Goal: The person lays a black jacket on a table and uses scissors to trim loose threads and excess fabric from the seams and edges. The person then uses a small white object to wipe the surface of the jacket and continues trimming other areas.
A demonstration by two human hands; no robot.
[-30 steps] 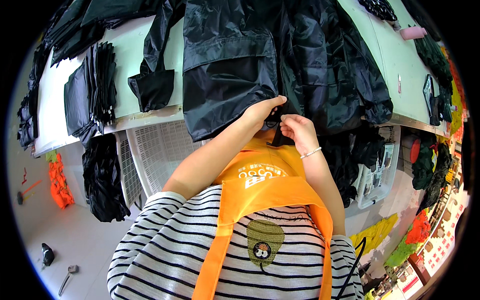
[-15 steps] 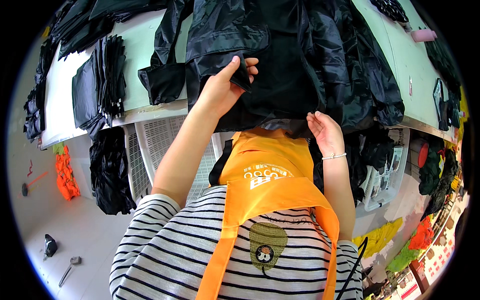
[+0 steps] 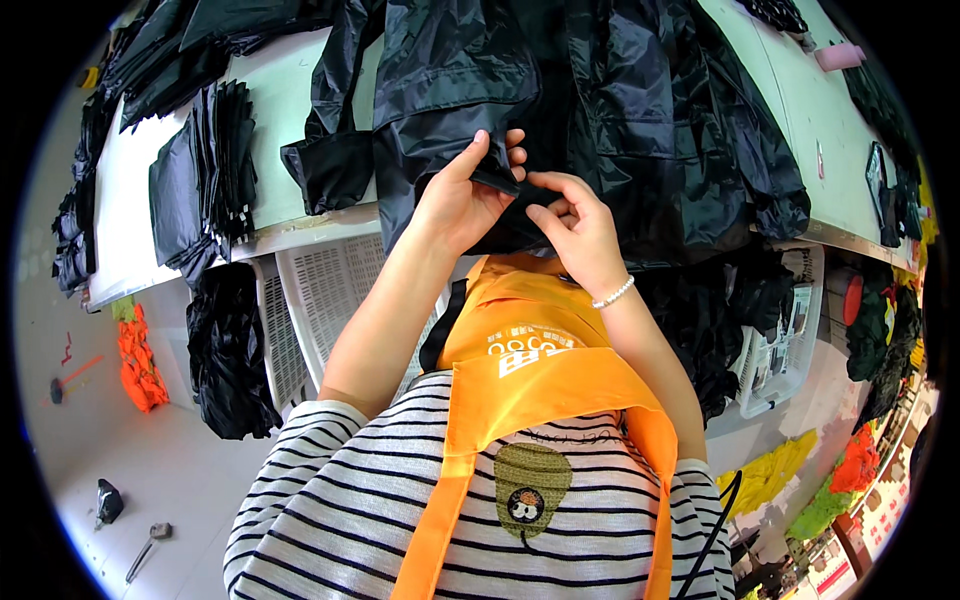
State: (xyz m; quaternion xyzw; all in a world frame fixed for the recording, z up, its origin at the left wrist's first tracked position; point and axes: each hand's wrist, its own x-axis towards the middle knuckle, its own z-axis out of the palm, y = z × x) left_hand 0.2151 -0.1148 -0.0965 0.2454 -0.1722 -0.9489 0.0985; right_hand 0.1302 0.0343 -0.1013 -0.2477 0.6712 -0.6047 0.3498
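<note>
A shiny black jacket (image 3: 650, 120) lies spread over the table, its lower edge hanging past the front. My left hand (image 3: 463, 195) is closed on the jacket's front edge, thumb on top and fingers curled round the fabric. Just to its right, my right hand (image 3: 580, 225) is bent inward, thumb and forefinger coming together at the same edge. What sits between those right fingertips is too small and dark to make out. One black sleeve (image 3: 335, 140) stretches along the left side of the jacket, its cuff near the table's front edge.
Folded black pieces (image 3: 205, 175) are stacked on the pale table (image 3: 275, 185) at left. A pink thread cone (image 3: 840, 56) stands at far right. Under the table are white plastic baskets (image 3: 325, 290), with black cloth (image 3: 230, 350) hanging beside them. Orange cloth (image 3: 143, 360) lies low at left.
My right hand has moved up and left from the jacket's lower edge, where the zip end was, to beside my left hand. The jacket's right front panel has shifted left.
</note>
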